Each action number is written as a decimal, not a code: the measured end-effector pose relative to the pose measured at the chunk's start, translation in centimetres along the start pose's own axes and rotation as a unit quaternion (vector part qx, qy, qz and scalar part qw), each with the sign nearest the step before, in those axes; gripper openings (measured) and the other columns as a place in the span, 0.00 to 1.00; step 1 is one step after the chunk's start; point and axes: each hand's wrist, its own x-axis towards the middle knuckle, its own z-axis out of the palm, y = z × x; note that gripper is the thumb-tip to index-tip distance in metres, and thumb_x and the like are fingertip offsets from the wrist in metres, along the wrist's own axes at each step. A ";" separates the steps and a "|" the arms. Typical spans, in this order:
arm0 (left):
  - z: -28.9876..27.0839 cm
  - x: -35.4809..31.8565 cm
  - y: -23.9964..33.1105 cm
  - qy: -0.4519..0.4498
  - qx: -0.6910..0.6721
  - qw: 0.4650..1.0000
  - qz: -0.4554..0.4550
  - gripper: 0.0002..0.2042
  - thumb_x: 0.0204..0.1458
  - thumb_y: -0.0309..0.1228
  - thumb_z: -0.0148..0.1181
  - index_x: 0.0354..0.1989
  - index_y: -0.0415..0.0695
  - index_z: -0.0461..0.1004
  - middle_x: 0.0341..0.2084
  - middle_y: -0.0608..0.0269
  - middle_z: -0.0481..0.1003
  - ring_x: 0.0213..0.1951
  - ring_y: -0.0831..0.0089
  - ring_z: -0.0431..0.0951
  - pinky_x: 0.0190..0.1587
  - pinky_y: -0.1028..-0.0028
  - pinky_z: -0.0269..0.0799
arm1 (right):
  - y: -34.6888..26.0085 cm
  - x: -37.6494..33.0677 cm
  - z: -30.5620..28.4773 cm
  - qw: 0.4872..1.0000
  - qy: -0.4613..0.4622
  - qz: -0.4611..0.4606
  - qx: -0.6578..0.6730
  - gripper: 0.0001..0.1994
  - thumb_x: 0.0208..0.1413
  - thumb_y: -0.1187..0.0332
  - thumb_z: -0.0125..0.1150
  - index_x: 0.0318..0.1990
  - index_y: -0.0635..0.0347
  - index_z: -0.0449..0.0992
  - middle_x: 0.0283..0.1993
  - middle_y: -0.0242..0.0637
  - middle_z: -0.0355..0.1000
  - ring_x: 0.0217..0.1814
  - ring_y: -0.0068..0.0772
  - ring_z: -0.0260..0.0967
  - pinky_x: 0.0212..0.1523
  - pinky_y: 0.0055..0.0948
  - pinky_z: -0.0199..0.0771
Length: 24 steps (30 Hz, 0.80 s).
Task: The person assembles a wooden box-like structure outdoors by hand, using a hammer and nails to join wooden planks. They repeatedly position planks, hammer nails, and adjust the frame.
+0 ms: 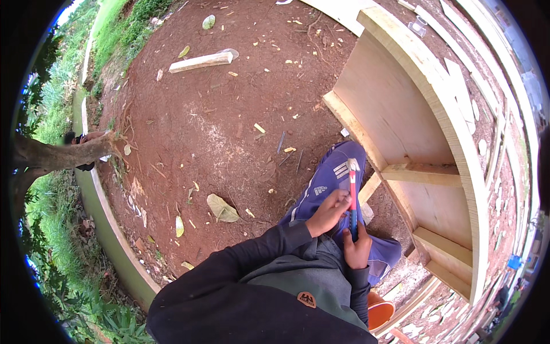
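Observation:
A hammer (353, 195) with a red and dark blue handle stands up over my bent leg, its metal head at the far end. My right hand (357, 250) is closed round the lower handle. Just left of the handle is my left hand (330, 213), fingers curled and pinched together; what they hold, if anything, is too small to make out. To the right of my knee stands a wooden frame (395, 97) with a board panel and cross pieces.
Thin dark nail-like pieces (281, 142) lie on the soil beyond my knee. A short wood block (200, 62) and dry leaves (222, 208) are farther off. An orange bucket (380, 312) sits near my right side. A tree trunk (63, 153) and a low wall edge border the left.

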 end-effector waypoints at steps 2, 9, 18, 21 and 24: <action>-0.7 1.5 3.3 0.084 -0.088 0.989 -0.080 0.10 0.70 0.38 0.52 0.50 0.45 0.69 0.37 0.65 0.75 0.40 0.76 0.78 0.45 0.70 0.76 | -1.4 2.6 -0.5 0.997 -0.046 -0.057 0.012 0.19 0.59 0.66 0.62 0.55 0.68 0.73 0.41 0.59 0.77 0.44 0.64 0.76 0.44 0.49 0.75; -13.3 8.2 0.0 0.231 -0.148 0.959 -0.077 0.06 0.67 0.27 0.49 0.45 0.38 0.71 0.35 0.59 0.75 0.35 0.68 0.78 0.42 0.66 0.76 | -9.2 10.5 -3.0 0.965 0.003 -0.254 -0.064 0.22 0.58 0.69 0.65 0.59 0.67 0.72 0.59 0.58 0.71 0.56 0.59 0.74 0.54 0.44 0.76; -33.1 6.2 -2.6 0.312 0.181 0.929 -0.076 0.10 0.63 0.29 0.55 0.45 0.36 0.76 0.32 0.52 0.79 0.35 0.63 0.80 0.39 0.65 0.76 | -2.9 12.3 -17.5 0.857 0.470 -0.151 -0.149 0.21 0.70 0.65 0.54 0.65 0.70 0.67 0.66 0.53 0.65 0.64 0.46 0.70 0.59 0.42 0.79; -35.2 8.0 1.6 0.331 0.557 0.747 -0.149 0.15 0.57 0.34 0.61 0.46 0.36 0.79 0.36 0.44 0.80 0.40 0.52 0.82 0.44 0.59 0.75 | -1.4 12.0 -21.1 0.787 0.545 -0.097 -0.271 0.24 0.71 0.57 0.54 0.66 0.63 0.68 0.69 0.48 0.64 0.71 0.46 0.63 0.69 0.46 0.69; -39.8 12.9 4.1 0.416 0.523 0.744 -0.004 0.17 0.52 0.38 0.65 0.45 0.38 0.80 0.37 0.39 0.80 0.44 0.44 0.80 0.48 0.51 0.73 | 0.0 13.1 -22.7 0.773 0.554 -0.044 -0.306 0.27 0.72 0.48 0.47 0.68 0.57 0.68 0.70 0.44 0.64 0.73 0.46 0.61 0.71 0.48 0.64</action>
